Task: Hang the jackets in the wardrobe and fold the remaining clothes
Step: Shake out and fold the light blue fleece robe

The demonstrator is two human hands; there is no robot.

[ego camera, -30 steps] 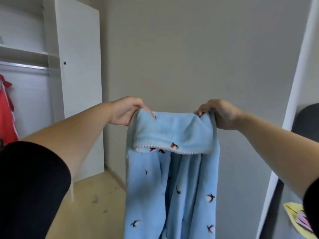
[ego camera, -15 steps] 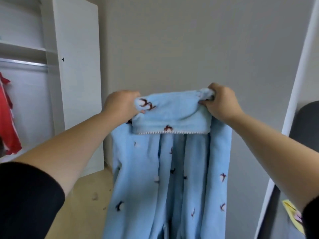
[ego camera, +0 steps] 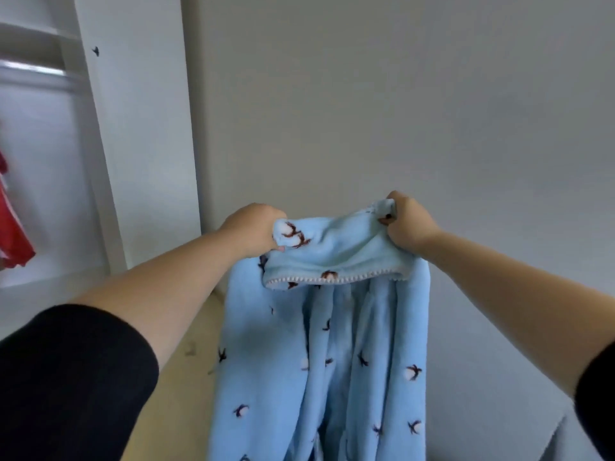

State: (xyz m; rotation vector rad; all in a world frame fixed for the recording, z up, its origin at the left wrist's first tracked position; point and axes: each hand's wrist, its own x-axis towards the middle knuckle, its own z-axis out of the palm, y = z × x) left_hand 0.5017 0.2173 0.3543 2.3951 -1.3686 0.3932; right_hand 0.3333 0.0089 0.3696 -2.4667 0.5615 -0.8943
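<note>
Gripping the blue fleece garment [ego camera: 327, 354] with my left hand [ego camera: 254, 227] and right hand [ego camera: 408, 221] each fisted round one end of its turned-over top edge, I held it mid-air before the wall [ego camera: 366, 94], beside the wardrobe [ego camera: 139, 128], and judged an uneven pull might slip it loose.

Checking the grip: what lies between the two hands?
Head view: only the folded-over top of the blue garment, stretched from left hand to right hand.

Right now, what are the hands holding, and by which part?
Both hold the light blue fleece garment by its folded-over top band: the left hand grips the band's left corner, the right hand its right corner. The rest hangs free.
</note>
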